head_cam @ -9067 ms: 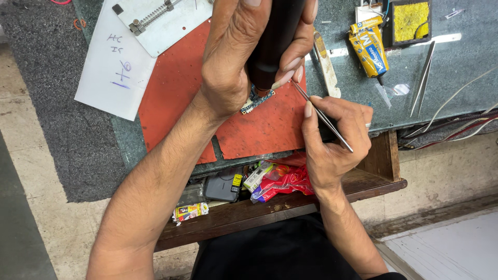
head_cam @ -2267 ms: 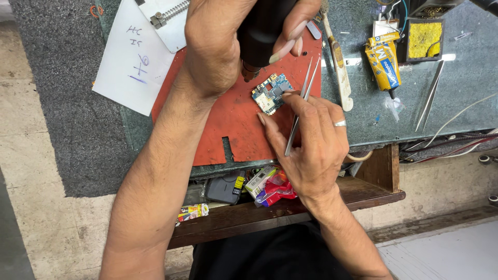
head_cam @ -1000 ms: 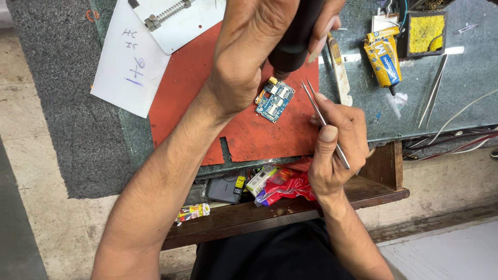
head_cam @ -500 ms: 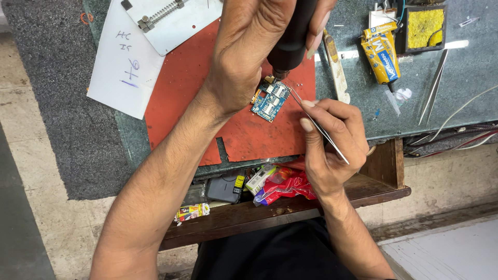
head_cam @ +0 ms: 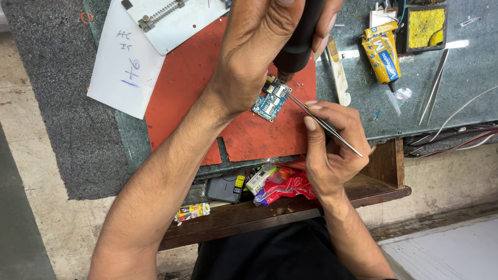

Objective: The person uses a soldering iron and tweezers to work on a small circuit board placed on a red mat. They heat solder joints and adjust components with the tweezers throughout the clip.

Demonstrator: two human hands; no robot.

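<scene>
Half a second earlier the tweezers sat a touch further back; now their tips had crept in under the nozzle, and the little board had barely shifted on the mat; the left hand (head_cam: 259, 57) was wrapped tight round the black hot-air tool (head_cam: 301, 36), nozzle pointing down and hovering just above the top end of the small blue circuit board (head_cam: 271, 100); the board lay tilted on the red mat (head_cam: 181, 83), near the mat's right edge; the right hand (head_cam: 332, 150) pinched a pair of tweezers (head_cam: 324, 124) between thumb and forefinger, tips touching the board's upper corner right beside the nozzle; by the look of it this was the heating step, with a part being warmed while the tweezers waited on it; the next move would call for a steady nozzle and a light, sideways-free lift or nudge with the tips, nothing jerky; the left forearm came up diagonally from lower left, wrist bent over the tool; the right wrist rested near the edge of the wooden drawer (head_cam: 384, 171), fingers curled, tweezers angled up and left; a yellow glue tube (head_cam: 381, 54) and a sheet of white paper (head_cam: 124, 67) lay well apart from the work.
</scene>
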